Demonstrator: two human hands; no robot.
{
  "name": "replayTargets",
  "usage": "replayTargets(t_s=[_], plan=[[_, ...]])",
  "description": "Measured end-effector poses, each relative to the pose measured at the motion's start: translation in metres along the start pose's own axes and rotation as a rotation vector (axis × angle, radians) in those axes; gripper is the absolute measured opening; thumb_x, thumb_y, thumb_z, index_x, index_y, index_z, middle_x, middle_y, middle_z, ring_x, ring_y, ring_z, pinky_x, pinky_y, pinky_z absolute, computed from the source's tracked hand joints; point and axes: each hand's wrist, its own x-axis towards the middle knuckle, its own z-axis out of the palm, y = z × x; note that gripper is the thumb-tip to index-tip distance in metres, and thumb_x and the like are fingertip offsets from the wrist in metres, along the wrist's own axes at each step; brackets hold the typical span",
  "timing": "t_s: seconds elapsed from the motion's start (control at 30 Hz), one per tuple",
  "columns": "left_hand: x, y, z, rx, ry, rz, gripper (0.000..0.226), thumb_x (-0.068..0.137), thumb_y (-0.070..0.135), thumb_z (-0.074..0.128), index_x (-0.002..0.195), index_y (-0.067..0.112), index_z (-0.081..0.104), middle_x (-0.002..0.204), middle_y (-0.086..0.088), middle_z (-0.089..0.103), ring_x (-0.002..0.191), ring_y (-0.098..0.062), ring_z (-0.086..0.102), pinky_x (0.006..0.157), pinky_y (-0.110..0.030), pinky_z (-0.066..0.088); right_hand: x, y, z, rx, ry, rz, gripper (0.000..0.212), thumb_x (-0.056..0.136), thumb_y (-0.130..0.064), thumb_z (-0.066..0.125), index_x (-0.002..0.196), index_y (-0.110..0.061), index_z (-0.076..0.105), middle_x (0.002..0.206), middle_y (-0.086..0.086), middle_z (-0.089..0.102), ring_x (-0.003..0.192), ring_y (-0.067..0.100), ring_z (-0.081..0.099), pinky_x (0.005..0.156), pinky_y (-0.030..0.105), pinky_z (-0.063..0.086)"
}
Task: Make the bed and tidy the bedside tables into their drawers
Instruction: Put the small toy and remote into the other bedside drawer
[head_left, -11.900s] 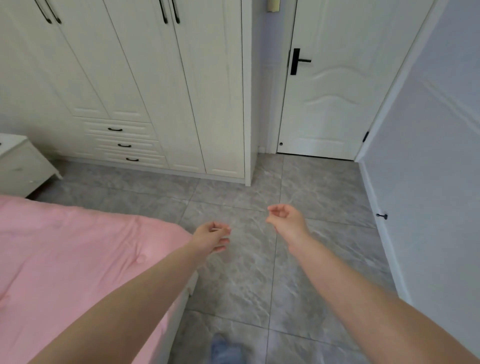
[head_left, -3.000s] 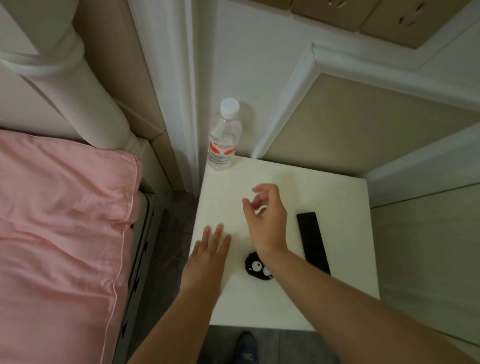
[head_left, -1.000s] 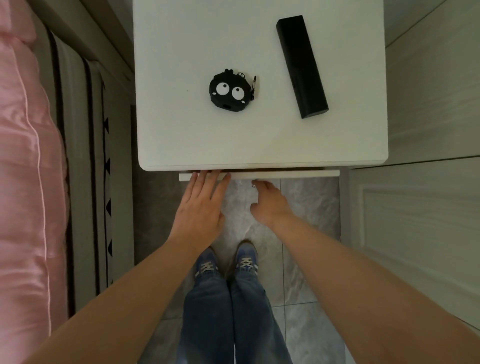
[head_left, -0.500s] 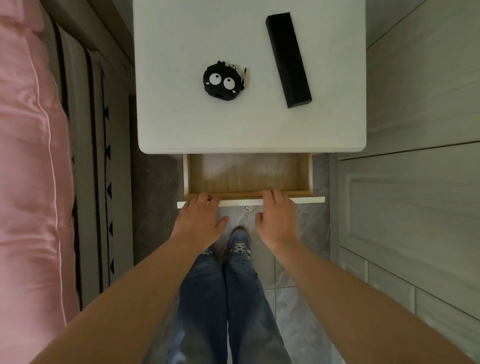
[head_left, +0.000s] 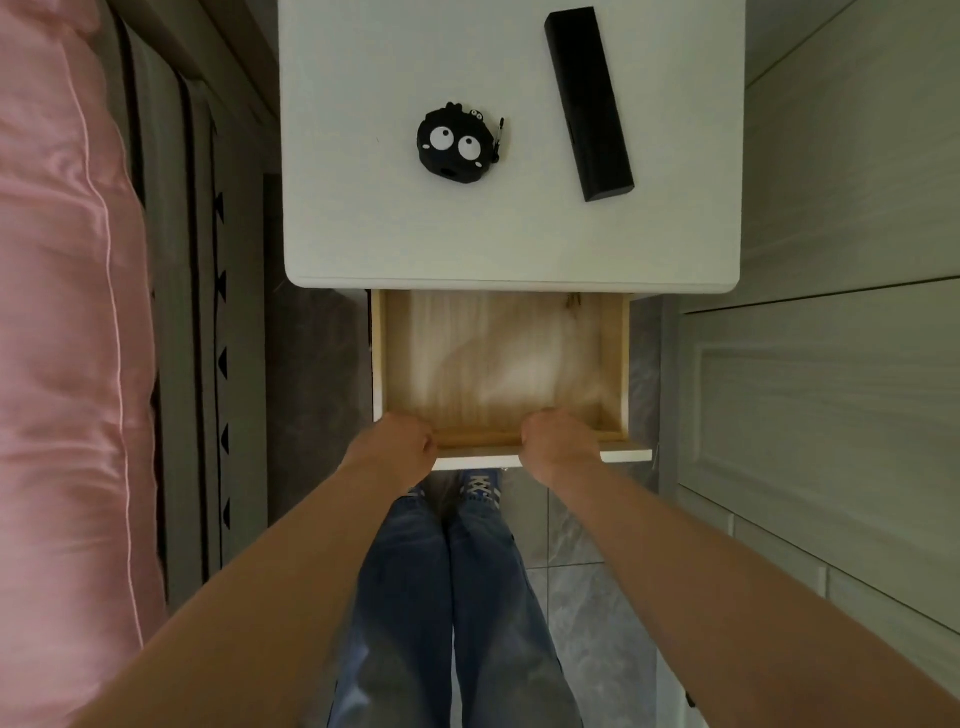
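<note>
I look straight down on a white bedside table (head_left: 363, 234). On its top lie a black round case with cartoon eyes (head_left: 457, 145) and, to its right, a long black remote (head_left: 589, 101). Below the top, a wooden drawer (head_left: 498, 358) stands pulled far out, and nothing lies inside it. My left hand (head_left: 397, 447) and my right hand (head_left: 558, 441) both curl over the drawer's front edge (head_left: 478, 460), left and right of its middle.
The bed with its pink cover (head_left: 62, 338) runs down the left side, its dark frame (head_left: 202, 312) close beside the table. A pale panelled wall (head_left: 831, 364) stands at the right. My legs in jeans (head_left: 447, 597) stand on grey floor tiles (head_left: 587, 597) under the drawer.
The drawer has slid much farther out toward me within the last second. Both hands have gone from flat on its front to curled over the front edge.
</note>
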Motion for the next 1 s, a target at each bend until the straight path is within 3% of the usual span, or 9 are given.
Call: replayTargets(t_s=[0.1,0.27,0.33,0.5,0.6,0.7,0.8,0.9,1.0], plan=[[0.002,-0.002,0.008,0.034,-0.008,0.007,0.024,0.095,0.023,0.04,0.076,0.021,0.053,0.071,0.006,0.047,0.074,-0.015,0.055,0.068,-0.03,0.051,-0.004,-0.002,0.008,-0.03,0.022,-0.014,0.015,0.086,-0.006,0.054,0.091,-0.011,0.068,0.087,0.005,0.065,0.075,0.02,0.061,0.06,0.029,0.051],[-0.003,-0.003,0.002,0.054,0.017,0.052,0.025,0.096,0.028,0.04,0.089,0.021,0.064,0.08,0.007,0.053,0.075,-0.015,0.058,0.069,-0.033,0.056,-0.013,-0.001,0.01,-0.022,0.095,-0.1,0.015,0.088,-0.011,0.054,0.095,-0.013,0.067,0.089,0.002,0.06,0.079,0.019,0.059,0.064,0.031,0.054],[-0.01,0.002,-0.011,0.046,0.166,0.119,0.02,0.096,0.031,0.045,0.092,0.025,0.063,0.083,0.01,0.051,0.075,-0.011,0.056,0.067,-0.031,0.055,-0.016,0.0,0.0,0.05,0.257,-0.163,0.015,0.091,-0.017,0.051,0.097,-0.017,0.064,0.094,-0.002,0.059,0.084,0.018,0.06,0.064,0.032,0.056],[-0.011,0.024,-0.075,-0.237,0.804,0.279,0.011,0.091,0.025,0.059,0.099,0.022,0.066,0.092,0.008,0.054,0.075,-0.005,0.051,0.063,-0.026,0.052,-0.005,-0.004,-0.075,0.34,0.872,-0.339,0.015,0.089,-0.017,0.058,0.104,-0.019,0.06,0.103,-0.004,0.056,0.084,0.01,0.054,0.063,0.026,0.05],[0.001,0.038,-0.114,-0.3,0.96,0.301,0.02,0.09,0.019,0.061,0.11,0.018,0.063,0.105,0.002,0.055,0.09,-0.01,0.055,0.077,-0.03,0.053,0.016,-0.003,-0.125,0.492,1.027,-0.339,0.029,0.086,-0.016,0.062,0.114,-0.019,0.056,0.114,-0.002,0.054,0.096,0.012,0.053,0.077,0.025,0.048],[0.022,0.045,-0.146,-0.208,0.953,0.271,0.043,0.088,0.019,0.063,0.129,0.018,0.052,0.136,-0.002,0.046,0.12,-0.018,0.048,0.101,-0.036,0.045,0.04,0.001,-0.159,0.492,1.096,-0.229,0.047,0.081,-0.016,0.064,0.126,-0.019,0.053,0.126,0.002,0.051,0.11,0.02,0.052,0.088,0.03,0.042],[0.041,0.048,-0.169,-0.013,0.827,0.261,0.064,0.089,0.023,0.064,0.146,0.022,0.035,0.161,-0.002,0.014,0.146,-0.025,0.021,0.117,-0.041,0.027,0.057,0.008,-0.179,0.345,1.099,-0.157,0.057,0.081,-0.016,0.064,0.136,-0.02,0.047,0.136,0.005,0.047,0.125,0.025,0.045,0.099,0.038,0.042],[0.057,0.053,-0.189,0.064,0.752,0.273,0.076,0.091,0.025,0.064,0.152,0.027,0.02,0.163,0.001,-0.002,0.15,-0.025,0.008,0.12,-0.043,0.018,0.074,0.013,-0.193,0.324,0.989,-0.123,0.068,0.087,-0.02,0.063,0.148,-0.024,0.033,0.152,0.008,0.032,0.139,0.026,0.033,0.111,0.044,0.034],[0.071,0.056,-0.206,-0.005,0.709,0.281,0.078,0.092,0.021,0.062,0.154,0.029,0.015,0.163,-0.002,0.008,0.147,-0.029,0.018,0.117,-0.045,0.025,0.086,0.012,-0.206,0.437,0.905,-0.098,0.074,0.091,-0.022,0.059,0.153,-0.025,0.02,0.158,0.012,0.02,0.141,0.03,0.031,0.112,0.046,0.033]])
